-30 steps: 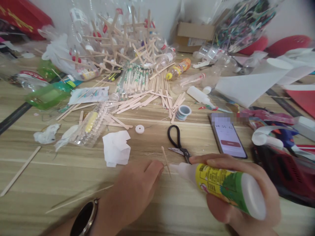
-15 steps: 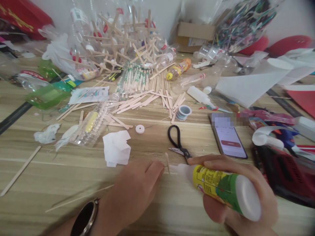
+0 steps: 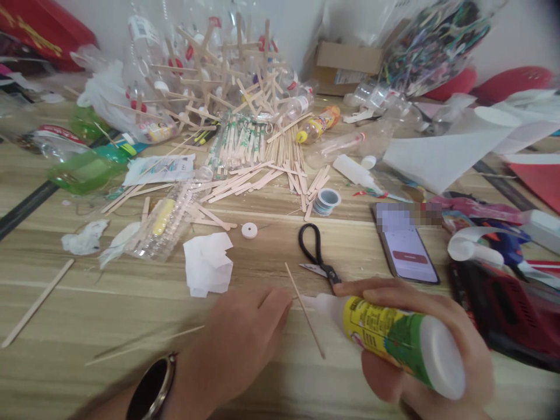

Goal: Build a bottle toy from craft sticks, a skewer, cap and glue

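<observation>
My left hand (image 3: pixel 245 332), with a watch (image 3: pixel 152 385) on its wrist, is closed in a pinch. A thin bamboo stick (image 3: pixel 146 345) runs out from under it to the lower left. Just beyond the fingertips a narrow wooden stick (image 3: pixel 308 318) stands crosswise, slanting down to the right; how the two sticks join is hidden. My right hand (image 3: pixel 455 326) wraps round a glue bottle (image 3: pixel 389 332) with a yellow and green label, tipped on its side. Its nozzle (image 3: pixel 310 300) points left and meets or nearly meets the crosswise stick.
Scissors (image 3: pixel 321 256) lie beyond the bottle, beside a phone (image 3: pixel 406 248). A white paper piece (image 3: pixel 207 263) and a small white spool (image 3: pixel 249 230) are ahead of my left hand. Loose craft sticks (image 3: pixel 245 181) and several plastic bottles crowd the back. A dark red case (image 3: pixel 507 303) stands right.
The crosswise stick has turned and now shows longer and slanted, where it looked short and nearly upright. Both hands and the glue bottle have stayed almost in place.
</observation>
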Available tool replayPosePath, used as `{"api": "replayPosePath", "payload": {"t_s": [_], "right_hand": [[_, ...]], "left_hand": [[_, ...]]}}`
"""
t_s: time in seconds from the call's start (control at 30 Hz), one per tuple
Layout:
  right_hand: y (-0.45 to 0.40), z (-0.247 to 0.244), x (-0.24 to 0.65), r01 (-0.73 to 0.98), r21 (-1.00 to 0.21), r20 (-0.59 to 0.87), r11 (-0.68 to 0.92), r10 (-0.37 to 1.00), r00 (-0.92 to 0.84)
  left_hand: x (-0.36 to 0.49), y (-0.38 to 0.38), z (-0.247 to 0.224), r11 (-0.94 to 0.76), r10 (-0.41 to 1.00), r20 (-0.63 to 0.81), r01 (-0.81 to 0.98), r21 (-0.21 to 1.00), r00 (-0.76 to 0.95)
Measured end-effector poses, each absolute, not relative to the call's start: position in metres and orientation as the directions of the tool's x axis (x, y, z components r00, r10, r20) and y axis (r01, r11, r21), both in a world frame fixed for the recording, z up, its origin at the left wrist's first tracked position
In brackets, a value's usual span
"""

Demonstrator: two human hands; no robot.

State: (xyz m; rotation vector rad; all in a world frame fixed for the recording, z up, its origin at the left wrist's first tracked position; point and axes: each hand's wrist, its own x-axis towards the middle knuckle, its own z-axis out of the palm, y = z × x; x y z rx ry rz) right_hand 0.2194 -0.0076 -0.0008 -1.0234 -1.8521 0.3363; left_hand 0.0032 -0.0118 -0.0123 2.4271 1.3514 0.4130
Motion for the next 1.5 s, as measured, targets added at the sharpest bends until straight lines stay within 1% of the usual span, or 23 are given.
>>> {"api": "replayPosePath", "payload": {"t_s": [0.23, 0.33, 0.53, 0.7, 0.9, 1.1, 1.33, 1.5], "right_hand": [[-0.008, -0.0009, 0.2192, 0.486, -0.637, 0.601, 0.599, 0.78, -0.173], [-0.0084, -0.0012, 0.2204, 0.5, -0.632, 0.591, 0.592, 0.786, -0.184], [-0.0068, 0.0037, 0.2198, 0.518, -0.61, 0.591, 0.6, 0.78, -0.208], [-0.0074, 0.0009, 0.22, 0.474, -0.646, 0.602, 0.598, 0.782, -0.165], [-0.0082, -0.0022, 0.2206, 0.445, -0.655, 0.613, 0.611, 0.774, -0.159], [-0.0065, 0.0014, 0.2196, 0.465, -0.636, 0.612, 0.616, 0.769, -0.183], [-0.0055, 0.0011, 0.2215, 0.386, -0.674, 0.604, 0.63, 0.771, -0.202], [-0.0087, 0.0012, 0.223, 0.439, -0.668, 0.591, 0.601, 0.787, -0.179]], "left_hand": [[0.0034, -0.013, -0.0116, -0.512, 0.852, 0.126, 0.76, 0.4, 0.508], [0.004, -0.0121, -0.0111, -0.521, 0.849, 0.155, 0.748, 0.412, 0.506], [0.0058, -0.009, -0.0096, -0.551, 0.833, 0.262, 0.689, 0.471, 0.487], [0.0054, -0.0102, -0.0116, -0.557, 0.83, 0.299, 0.68, 0.476, 0.47], [0.0055, -0.0106, -0.0137, -0.579, 0.815, 0.335, 0.666, 0.471, 0.472], [0.0052, -0.0098, -0.0117, -0.577, 0.816, 0.347, 0.682, 0.449, 0.462], [0.0049, -0.0093, -0.0117, -0.58, 0.815, 0.344, 0.67, 0.463, 0.467], [0.0054, -0.0095, -0.0113, -0.591, 0.806, 0.368, 0.659, 0.465, 0.463]]}}
